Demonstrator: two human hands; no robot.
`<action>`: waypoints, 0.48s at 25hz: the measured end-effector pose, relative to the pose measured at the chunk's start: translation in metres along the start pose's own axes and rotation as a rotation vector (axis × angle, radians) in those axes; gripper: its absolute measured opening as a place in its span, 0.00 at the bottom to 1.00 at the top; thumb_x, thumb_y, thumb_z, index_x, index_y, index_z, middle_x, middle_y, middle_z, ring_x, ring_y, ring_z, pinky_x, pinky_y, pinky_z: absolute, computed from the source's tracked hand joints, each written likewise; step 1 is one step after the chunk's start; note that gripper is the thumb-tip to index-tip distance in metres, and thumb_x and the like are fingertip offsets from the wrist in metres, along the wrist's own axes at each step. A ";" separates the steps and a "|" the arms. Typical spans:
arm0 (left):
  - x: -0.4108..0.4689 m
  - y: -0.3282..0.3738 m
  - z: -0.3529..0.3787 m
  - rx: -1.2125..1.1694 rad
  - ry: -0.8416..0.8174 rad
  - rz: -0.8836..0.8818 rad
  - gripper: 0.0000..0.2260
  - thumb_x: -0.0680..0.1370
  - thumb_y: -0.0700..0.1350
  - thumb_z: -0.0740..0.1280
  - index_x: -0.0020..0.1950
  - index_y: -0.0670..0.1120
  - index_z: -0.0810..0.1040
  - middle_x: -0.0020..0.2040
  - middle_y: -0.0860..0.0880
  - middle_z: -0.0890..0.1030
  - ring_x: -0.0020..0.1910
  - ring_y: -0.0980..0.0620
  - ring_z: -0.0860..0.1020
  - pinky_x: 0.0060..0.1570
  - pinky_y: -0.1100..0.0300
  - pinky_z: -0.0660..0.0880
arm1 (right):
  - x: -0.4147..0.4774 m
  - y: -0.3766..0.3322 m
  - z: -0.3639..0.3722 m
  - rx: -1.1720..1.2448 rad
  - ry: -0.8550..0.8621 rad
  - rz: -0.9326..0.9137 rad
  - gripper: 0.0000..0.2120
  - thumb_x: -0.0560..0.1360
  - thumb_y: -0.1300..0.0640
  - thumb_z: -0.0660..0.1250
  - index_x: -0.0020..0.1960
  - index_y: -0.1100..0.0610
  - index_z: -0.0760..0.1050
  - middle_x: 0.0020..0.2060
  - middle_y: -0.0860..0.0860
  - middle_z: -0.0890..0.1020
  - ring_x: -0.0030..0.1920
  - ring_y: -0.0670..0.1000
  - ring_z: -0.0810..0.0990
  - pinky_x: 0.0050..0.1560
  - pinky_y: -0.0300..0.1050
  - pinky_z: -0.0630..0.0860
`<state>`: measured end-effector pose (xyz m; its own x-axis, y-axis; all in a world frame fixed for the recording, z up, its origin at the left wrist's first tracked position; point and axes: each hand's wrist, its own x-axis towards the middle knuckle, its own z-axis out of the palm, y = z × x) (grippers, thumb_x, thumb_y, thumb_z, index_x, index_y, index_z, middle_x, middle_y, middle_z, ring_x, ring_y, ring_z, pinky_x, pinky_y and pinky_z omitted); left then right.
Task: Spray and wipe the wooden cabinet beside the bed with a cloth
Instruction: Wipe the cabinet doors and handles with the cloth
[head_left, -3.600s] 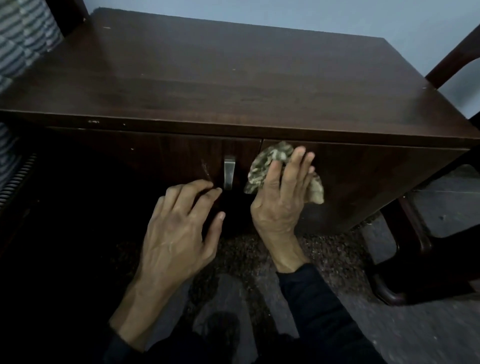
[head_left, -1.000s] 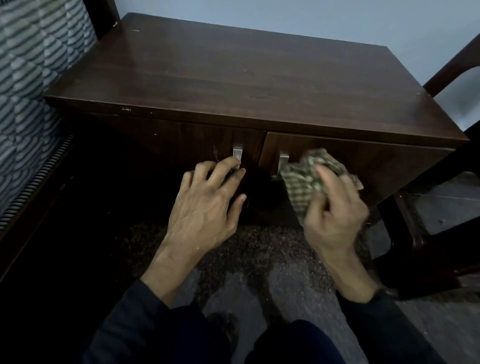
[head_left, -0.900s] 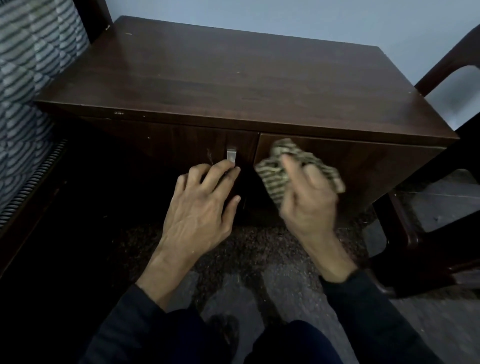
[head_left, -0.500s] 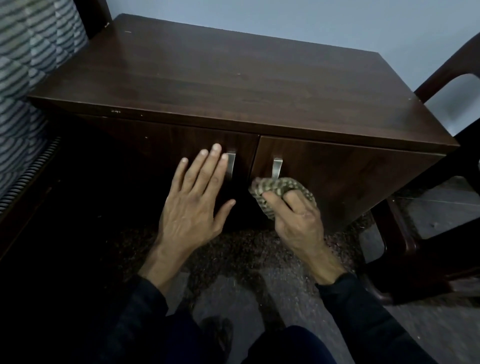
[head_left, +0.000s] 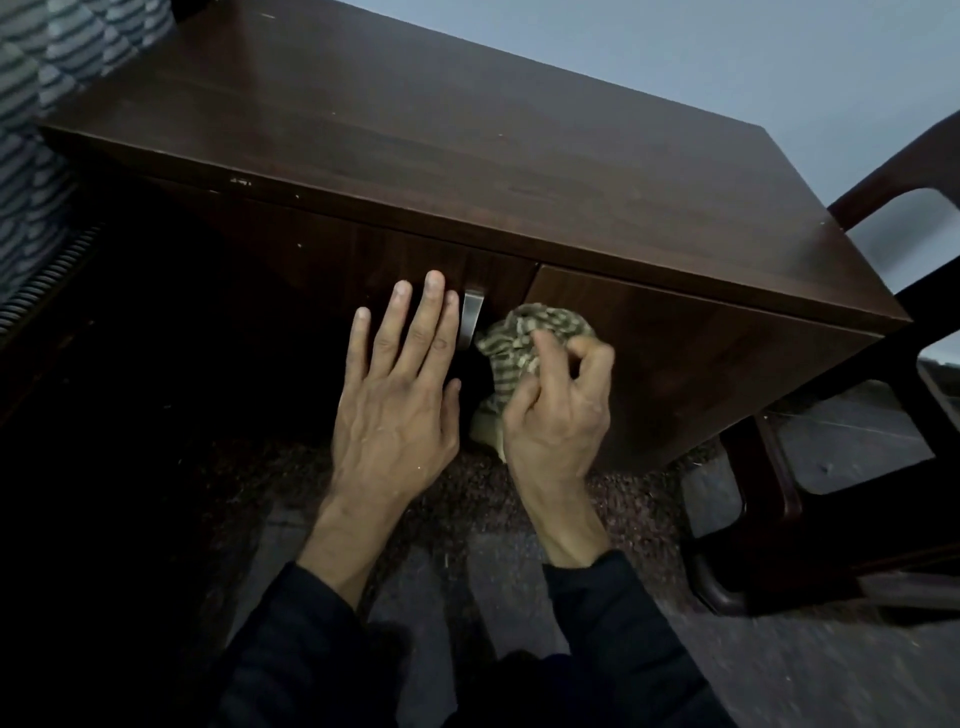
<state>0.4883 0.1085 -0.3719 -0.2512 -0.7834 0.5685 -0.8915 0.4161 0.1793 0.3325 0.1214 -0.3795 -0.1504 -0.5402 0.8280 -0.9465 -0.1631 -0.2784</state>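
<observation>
Now you are wiping the cabinet (head_left: 519, 171) front near the handle (head_left: 471, 318).
Your right hand (head_left: 556, 415) is gripping the bunched cloth (head_left: 524, 338); your left hand (head_left: 400, 405), fingers spread, is pressing the left door; next, the right door is needing wiping.

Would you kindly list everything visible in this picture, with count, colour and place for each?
cabinet: one, dark brown wood, centre, two front doors.
door handle: one visible, silver metal, on the left door near the gap between the doors.
cloth: one, olive and cream check, bunched against the right door's inner edge.
chair: one, dark wood, right of the cabinet.
bedding: grey and white stripes, upper left.
floor: grey, with a speckled brown patch under the cabinet.
wall: pale blue-grey, behind.
sleeves: two, dark, bottom.
left hand: flat, fingers spread, on the left door.
right hand: gripping the cloth.
</observation>
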 end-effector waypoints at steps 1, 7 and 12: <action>0.000 0.000 0.000 0.001 -0.005 0.005 0.34 0.79 0.47 0.62 0.82 0.44 0.51 0.83 0.47 0.47 0.82 0.46 0.46 0.79 0.42 0.46 | -0.003 -0.001 0.005 0.004 0.007 0.012 0.17 0.75 0.70 0.62 0.61 0.56 0.74 0.53 0.54 0.68 0.51 0.53 0.74 0.53 0.34 0.71; 0.000 -0.001 -0.001 0.008 -0.008 0.008 0.37 0.77 0.43 0.67 0.82 0.44 0.52 0.83 0.49 0.45 0.82 0.46 0.44 0.79 0.42 0.44 | -0.059 0.032 -0.006 -0.064 -0.321 0.267 0.16 0.65 0.79 0.70 0.50 0.68 0.76 0.48 0.67 0.77 0.43 0.64 0.80 0.39 0.57 0.83; 0.003 -0.001 -0.002 0.020 -0.024 0.012 0.37 0.77 0.44 0.67 0.82 0.43 0.52 0.83 0.47 0.46 0.82 0.45 0.44 0.79 0.42 0.44 | 0.005 0.032 -0.007 0.207 0.115 0.182 0.25 0.71 0.74 0.59 0.67 0.65 0.74 0.58 0.62 0.75 0.64 0.40 0.73 0.65 0.34 0.72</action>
<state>0.4891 0.1074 -0.3685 -0.2710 -0.7892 0.5511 -0.8956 0.4166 0.1562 0.2998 0.1192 -0.3811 -0.3551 -0.4810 0.8016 -0.8242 -0.2435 -0.5113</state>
